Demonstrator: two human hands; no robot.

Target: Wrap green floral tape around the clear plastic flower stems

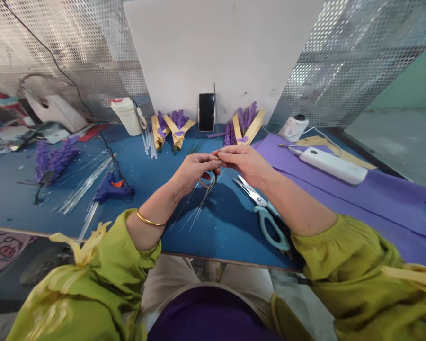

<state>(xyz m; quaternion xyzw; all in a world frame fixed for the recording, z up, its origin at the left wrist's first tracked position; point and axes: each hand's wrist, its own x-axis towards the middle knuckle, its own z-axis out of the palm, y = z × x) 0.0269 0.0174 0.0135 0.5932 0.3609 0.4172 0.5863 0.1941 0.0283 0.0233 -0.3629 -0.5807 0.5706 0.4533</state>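
Note:
Both of my hands meet above the middle of the blue table, fingertips touching. My left hand (195,170) is closed, with a narrow roll of tape (214,182) hanging at its fingers. A thin dark wire stem (216,113) stands upright from the pinched fingers of my right hand (244,162); its lower end is hidden by the hands. Beneath them lie several loose thin wires (198,213). Light-blue-handled scissors (266,222) rest on the table beside my right forearm, blades partly apart.
Purple flower bundles in tan wrapping (178,130) stand at the back, near a phone (206,112) propped on a white board. Left are a blue glue gun (111,188), clear strips and purple flowers (55,156). Purple sheets (341,189) and a white power strip (333,165) lie right.

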